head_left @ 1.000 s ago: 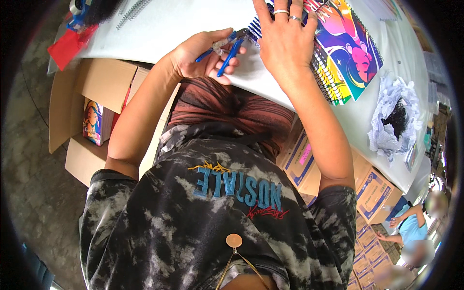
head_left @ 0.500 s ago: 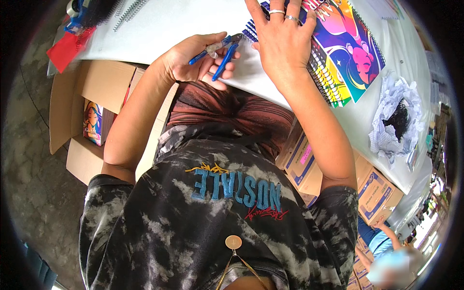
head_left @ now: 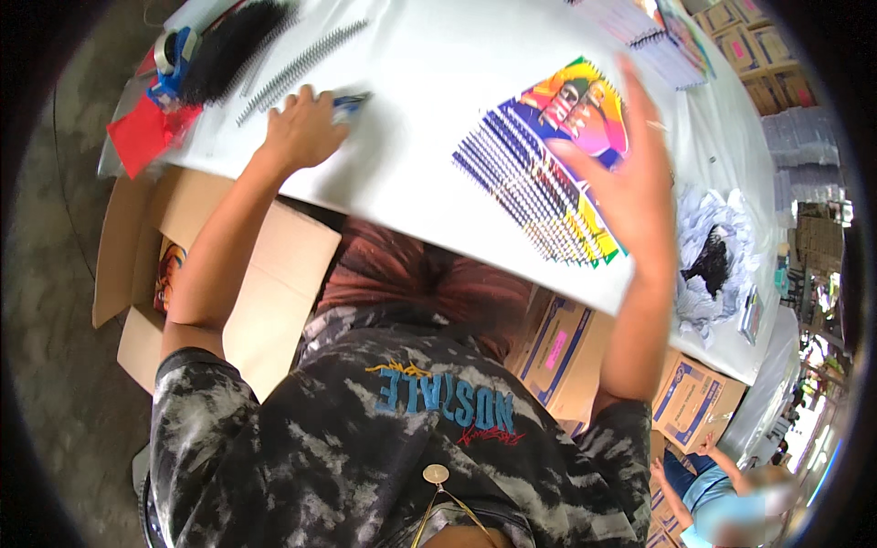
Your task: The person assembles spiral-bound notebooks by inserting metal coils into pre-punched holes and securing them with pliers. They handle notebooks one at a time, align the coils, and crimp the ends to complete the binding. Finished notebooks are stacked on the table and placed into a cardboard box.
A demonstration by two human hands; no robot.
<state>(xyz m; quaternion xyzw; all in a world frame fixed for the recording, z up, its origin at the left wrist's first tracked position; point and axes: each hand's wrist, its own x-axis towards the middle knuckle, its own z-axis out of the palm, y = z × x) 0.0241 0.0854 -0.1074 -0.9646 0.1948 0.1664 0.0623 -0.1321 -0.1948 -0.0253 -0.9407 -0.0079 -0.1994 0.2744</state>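
My left hand [head_left: 306, 131] is at the left part of the table, its fingers curled beside loose metal spiral coils [head_left: 301, 71]. Blue-handled cutting pliers [head_left: 347, 104] stick out from its thumb side, the jaws pointing right. Most of their handles is hidden by the hand. On the right, my right hand [head_left: 632, 187] is blurred by motion, with thumb and fingers spread and nothing in it. It hovers over the right side of a fanned stack of spiral-bound notebooks [head_left: 539, 183] with colourful covers, hiding part of the top one.
A tape dispenser [head_left: 166, 68], red sheet [head_left: 142, 142] and black coils [head_left: 233, 55] lie at the far left. More notebooks [head_left: 662, 46] stand at the back right. Crumpled paper [head_left: 703, 306] holds black coils. An open carton [head_left: 274, 265] abuts the table; another person [head_left: 722, 502] is lower right.
My left hand has moved left with the pliers, from near the notebooks to the loose coils. My right hand has lifted off the notebooks. The view has shifted, showing more of the table.
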